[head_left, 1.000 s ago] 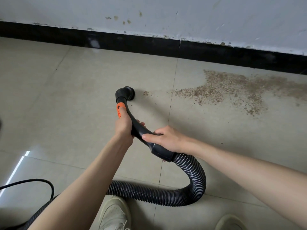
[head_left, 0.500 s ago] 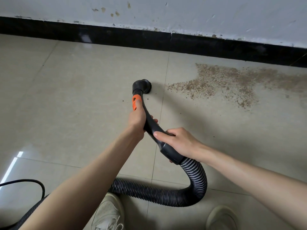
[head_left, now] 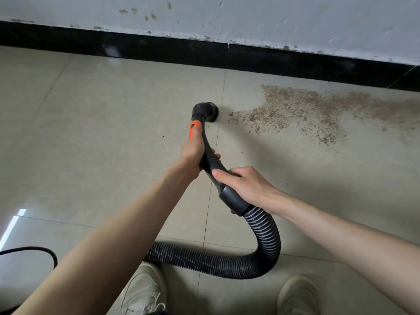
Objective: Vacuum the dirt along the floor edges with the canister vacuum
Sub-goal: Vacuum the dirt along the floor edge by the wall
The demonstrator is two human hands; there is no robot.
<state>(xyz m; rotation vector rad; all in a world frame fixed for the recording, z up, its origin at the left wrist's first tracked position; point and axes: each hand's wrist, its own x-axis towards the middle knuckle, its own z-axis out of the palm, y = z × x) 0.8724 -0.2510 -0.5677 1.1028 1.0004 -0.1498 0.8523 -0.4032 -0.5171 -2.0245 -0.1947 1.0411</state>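
Observation:
A black vacuum wand [head_left: 210, 160] with an orange band ends in a round brush nozzle [head_left: 205, 111] resting on the beige tile floor. My left hand [head_left: 193, 153] grips the wand just below the orange band. My right hand [head_left: 245, 187] grips the wand's lower end where the ribbed black hose [head_left: 261, 258] joins. A wide patch of brown dirt [head_left: 302, 110] lies right of the nozzle, its nearest grains a short gap from the bristles. The canister itself is out of view.
A black baseboard [head_left: 159, 52] runs under a scuffed white wall across the top. A black power cord [head_left: 34, 250] loops at the lower left. My two pale shoes [head_left: 142, 289] stand at the bottom edge, the hose curving just in front of them.
The nozzle has slid right across the tile towards the dirt patch, and both hands went with it. The loose crumbs that lay beside the nozzle are gone.

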